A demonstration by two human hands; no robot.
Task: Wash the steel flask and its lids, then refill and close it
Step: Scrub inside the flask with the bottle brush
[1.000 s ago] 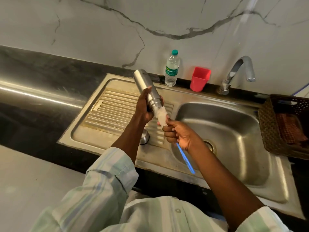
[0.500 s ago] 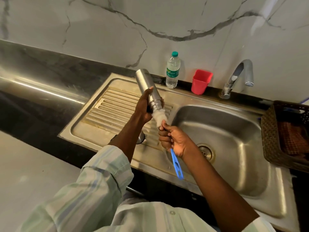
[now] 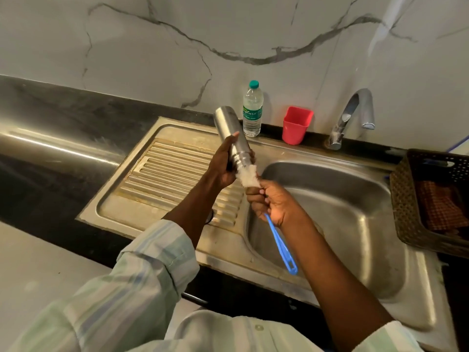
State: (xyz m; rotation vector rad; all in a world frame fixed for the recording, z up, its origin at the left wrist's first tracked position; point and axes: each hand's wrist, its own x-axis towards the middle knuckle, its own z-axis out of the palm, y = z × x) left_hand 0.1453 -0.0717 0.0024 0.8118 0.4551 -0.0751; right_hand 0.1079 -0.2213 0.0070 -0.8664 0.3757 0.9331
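- The left hand had its grip wrapped around the cylindrical brushed-steel flask, tilted mouth-down at the frame's centre, above the steel sink.
- The right hand gripped the blue-handled white-bristled bottle brush, its bristles at the flask's mouth.
- Judged: scrubbing was underway; the lids, rinsing, refilling and closing remained.
- A steel lid-like piece lay mostly hidden on the ribbed drainboard.

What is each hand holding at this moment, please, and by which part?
The left hand grips the steel flask near its neck; the right hand holds the bottle brush by its blue handle, just below the bristles.
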